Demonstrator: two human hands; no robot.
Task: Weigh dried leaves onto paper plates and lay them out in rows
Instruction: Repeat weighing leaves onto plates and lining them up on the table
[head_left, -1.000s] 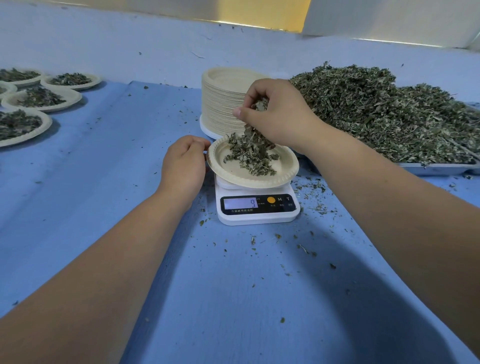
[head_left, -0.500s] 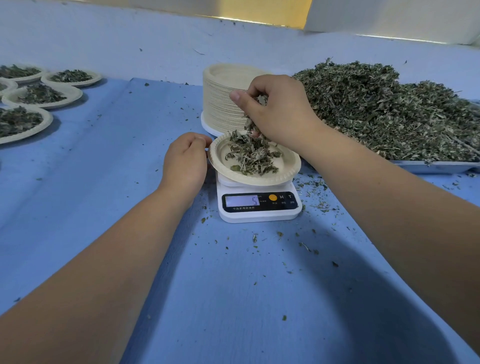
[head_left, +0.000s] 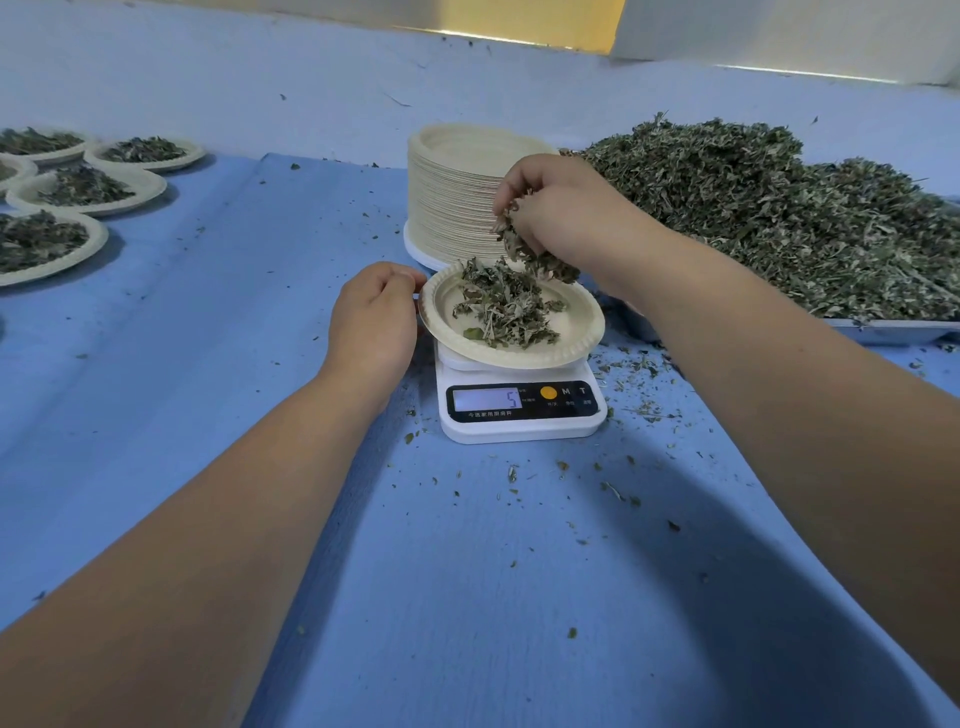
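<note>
Pinching the rim of the paper plate (head_left: 584, 340), left hand (head_left: 374, 317); right hand (head_left: 561, 218) just above, clutching dried leaves (head_left: 535, 255).

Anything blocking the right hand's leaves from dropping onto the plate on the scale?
Nothing visible. The right hand holds its leaves right over the plate; the left hand is at the plate's left rim, aside.
</note>
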